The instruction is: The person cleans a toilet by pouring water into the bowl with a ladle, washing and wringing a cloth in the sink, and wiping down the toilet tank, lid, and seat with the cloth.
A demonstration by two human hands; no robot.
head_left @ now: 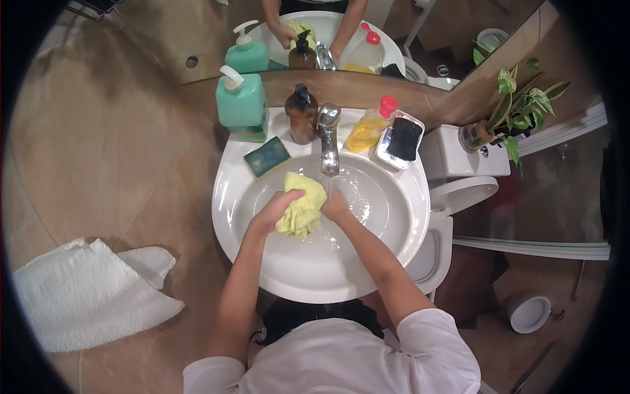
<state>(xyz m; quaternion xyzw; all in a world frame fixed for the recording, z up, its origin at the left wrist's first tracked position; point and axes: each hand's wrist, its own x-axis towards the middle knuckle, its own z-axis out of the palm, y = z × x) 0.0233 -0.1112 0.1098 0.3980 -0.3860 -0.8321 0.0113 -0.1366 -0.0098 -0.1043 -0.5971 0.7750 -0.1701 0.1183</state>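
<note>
A crumpled yellow cloth [302,205] is bunched up over the white sink basin [315,276]. My left hand [275,209] grips it from the left side, thumb across the top. Just right of the cloth, my right hand [335,205] is under the chrome tap [329,141], in the running water. The stream blurs its fingers, so whether they are closed or touch the cloth is unclear. Water pools and splashes in the bowl around both hands.
Along the sink's back rim stand a green pump bottle [241,105], a brown pump bottle [302,118], a yellow liquid bottle with red cap [371,128] and a dish with a black item [404,139]. A sponge [267,158] lies on the left rim. A toilet [436,253] stands right.
</note>
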